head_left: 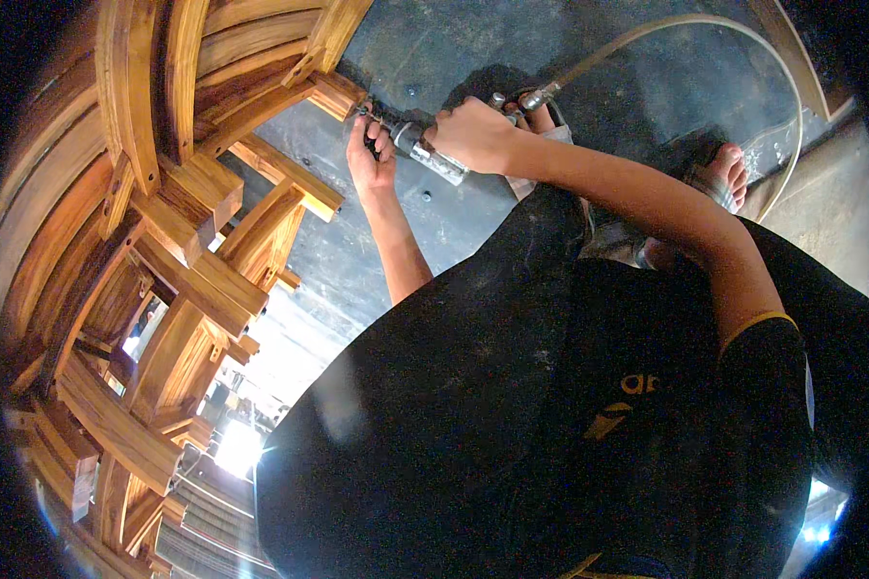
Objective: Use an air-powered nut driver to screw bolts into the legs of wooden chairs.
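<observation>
A black shirt [473, 415] fills the view from the middle down to 6 o'clock, and wooden furniture [126, 87] crowds the side from 7 to 11 o'clock, over a dark floor [425, 48]. A pale hose [705, 19] arcs between 1 and 2 o'clock, past a foot [728, 176] at 2 o'clock. The task's thing, a silver power tool [440, 162], sits near 12 o'clock, its narrow front pointing toward 10 o'clock at the end of a wooden leg [335, 95]. The right hand [481, 137], toward 1 o'clock, is wrapped round the tool's body; the left hand [371, 159], at 11 o'clock, has its fingers curled in narrow by the tool's front. The step in hand appears to be lining up or working the tool's tip at that leg; the next move seems to call for a steady, straight aim with the left fingertips clear of the tip. The shirt hides the left upper arm, glare washes out the floor toward 8 o'clock, and the dark rim cuts off the furniture. The right hand covers the tool's grip and trigger. I cannot tell whether the left fingers pinch a bit, a screw or nothing, or whether the tip touches the wood.
</observation>
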### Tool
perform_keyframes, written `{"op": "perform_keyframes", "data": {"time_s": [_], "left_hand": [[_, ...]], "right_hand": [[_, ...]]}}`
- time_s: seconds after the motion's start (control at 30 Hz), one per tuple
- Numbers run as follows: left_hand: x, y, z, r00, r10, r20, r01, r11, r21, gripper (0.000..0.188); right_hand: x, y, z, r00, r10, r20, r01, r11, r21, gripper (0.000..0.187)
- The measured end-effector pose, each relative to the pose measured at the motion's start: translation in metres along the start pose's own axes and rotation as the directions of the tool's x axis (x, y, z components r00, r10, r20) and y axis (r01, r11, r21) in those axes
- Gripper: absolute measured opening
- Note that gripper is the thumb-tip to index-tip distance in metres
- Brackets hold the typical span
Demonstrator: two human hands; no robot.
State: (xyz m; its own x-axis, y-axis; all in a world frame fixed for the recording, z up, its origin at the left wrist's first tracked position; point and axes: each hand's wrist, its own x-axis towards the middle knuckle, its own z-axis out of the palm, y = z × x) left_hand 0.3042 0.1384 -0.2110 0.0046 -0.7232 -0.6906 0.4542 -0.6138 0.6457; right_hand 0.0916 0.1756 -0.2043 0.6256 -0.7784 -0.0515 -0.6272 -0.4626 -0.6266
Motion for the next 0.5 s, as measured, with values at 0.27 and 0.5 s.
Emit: {"op": "perform_keyframes", "data": {"time_s": [0.27, 0.5], "left_hand": [[-0.040, -0.003, -0.017, 0.993, -0.010, -0.114, 0.011, 1.000, 0.010, 0.022], [-0.129, -0.059, 0.017, 0.885, -0.452, -0.113, 0.448, 0.759, 0.473, 0.023]], "right_hand": [[-0.001, -0.003, -0.007, 0.998, 0.028, 0.051, -0.029, 0.999, 0.032, 0.015], [-0.003, -0.004, -0.006, 0.999, 0.011, 0.033, -0.011, 1.000, 0.002, 0.018]]}}
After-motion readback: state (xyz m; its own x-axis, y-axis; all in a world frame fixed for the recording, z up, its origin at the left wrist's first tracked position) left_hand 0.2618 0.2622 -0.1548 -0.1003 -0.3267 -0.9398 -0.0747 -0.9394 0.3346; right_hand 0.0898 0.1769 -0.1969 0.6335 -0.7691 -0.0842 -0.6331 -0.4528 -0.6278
